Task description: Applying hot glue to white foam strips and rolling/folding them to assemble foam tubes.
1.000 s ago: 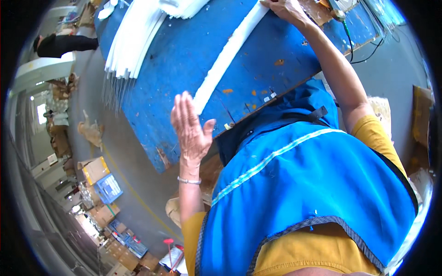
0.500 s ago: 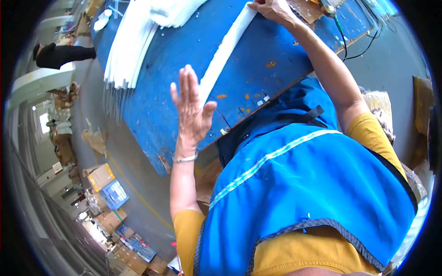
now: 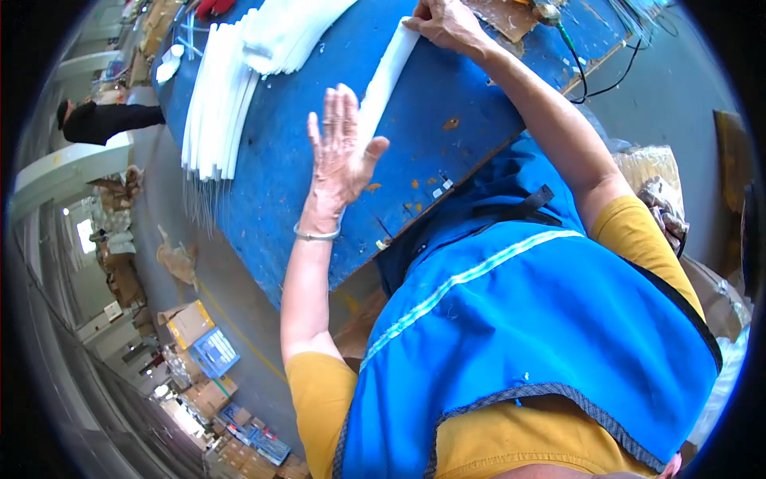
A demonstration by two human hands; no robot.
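A long white strip (image 3: 384,78) lies on the blue worktable (image 3: 447,88). My right hand (image 3: 444,22) presses on its far end, fingers closed over the end. Flat and open, my left hand (image 3: 341,149) hovers over the near end of the strip with the fingers spread; a metal bangle sits on that wrist. I cannot tell whether the left palm touches the strip. I wear a blue vest over a yellow shirt.
A row of white strips (image 3: 214,100) lies at the table's left, with a white heap (image 3: 291,28) behind. A brown board and a black cable (image 3: 586,76) are at the table's right. A person in black (image 3: 104,121) stands far left. Cardboard boxes (image 3: 191,323) sit on the floor.
My left hand has risen from beside the table edge up over the near end of the white strip. The right hand has stayed on the far end.
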